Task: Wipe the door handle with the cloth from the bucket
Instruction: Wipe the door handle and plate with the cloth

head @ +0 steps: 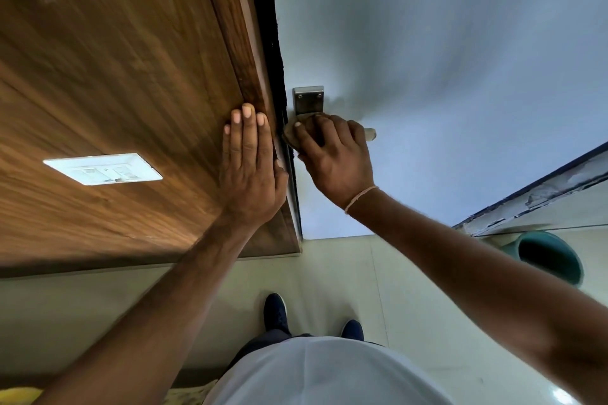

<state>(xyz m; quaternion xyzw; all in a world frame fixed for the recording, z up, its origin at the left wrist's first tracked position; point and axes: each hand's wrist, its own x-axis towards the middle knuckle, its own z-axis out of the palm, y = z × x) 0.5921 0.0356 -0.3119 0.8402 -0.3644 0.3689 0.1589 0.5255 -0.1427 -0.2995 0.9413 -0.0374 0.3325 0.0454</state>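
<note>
The pale door point(444, 59) fills the upper right of the view, with the wood-grain wall panel point(115, 76) to its left across a dark gap and the light tiled floor point(329, 273) below. On the floor at the right stands the teal bucket point(547, 256), its opening dark; what it holds cannot be told. A white switch plate point(103, 169) sits on the panel. The left hand point(250, 168) lies flat on the panel edge, fingers together and extended, bracing. The right hand point(335, 158) is curled around the brownish cloth point(292, 133), pressing it onto the door handle point(370, 134), whose lever tip pokes out past the knuckles; the metal backplate point(308, 100) shows just above. The cloth looks soft and light, probably damp, so it should mould around the lever when bunched in the palm. The handle is rigid and smooth, likely slippery when wet, and may swing down under pressure, so gripping the cloth around the lever suits best.
</note>
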